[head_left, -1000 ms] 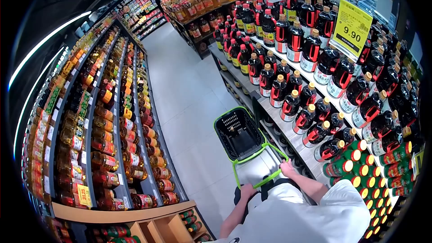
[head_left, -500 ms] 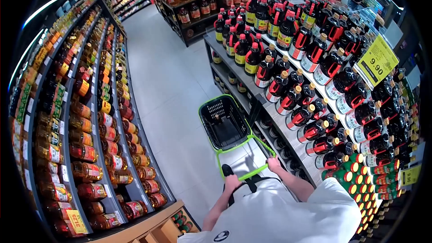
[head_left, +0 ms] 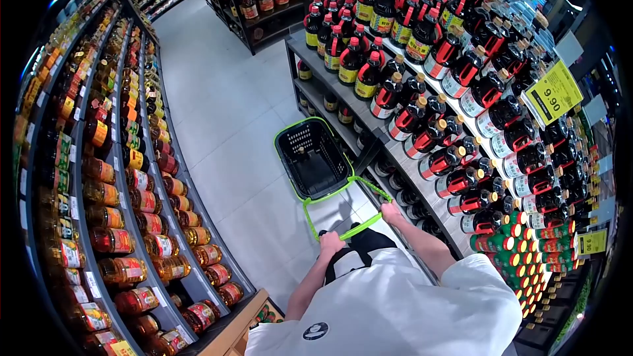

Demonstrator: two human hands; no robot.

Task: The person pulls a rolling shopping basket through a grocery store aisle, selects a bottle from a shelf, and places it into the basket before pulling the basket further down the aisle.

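Note:
A black shopping basket (head_left: 315,159) with a green rim hangs at the front of a cart, and nothing shows inside it. The green cart handle (head_left: 359,227) runs between my two hands. My left hand (head_left: 331,242) is closed round the handle's left end. Round the right end, my right hand (head_left: 391,212) is closed too. Dark bottles with red handles (head_left: 432,138) stand on the display just right of the basket.
Shelves of oil bottles and jars (head_left: 125,240) curve along the left. The grey tiled floor (head_left: 217,86) runs forward between them and the bottle display (head_left: 455,231). A dark rack (head_left: 254,29) stands ahead. Yellow price sign (head_left: 552,95) at the right.
The basket and both hands on the handle have shifted left and up in view. The left shelves and the far rack have moved left, and the dark bottles appear nearer.

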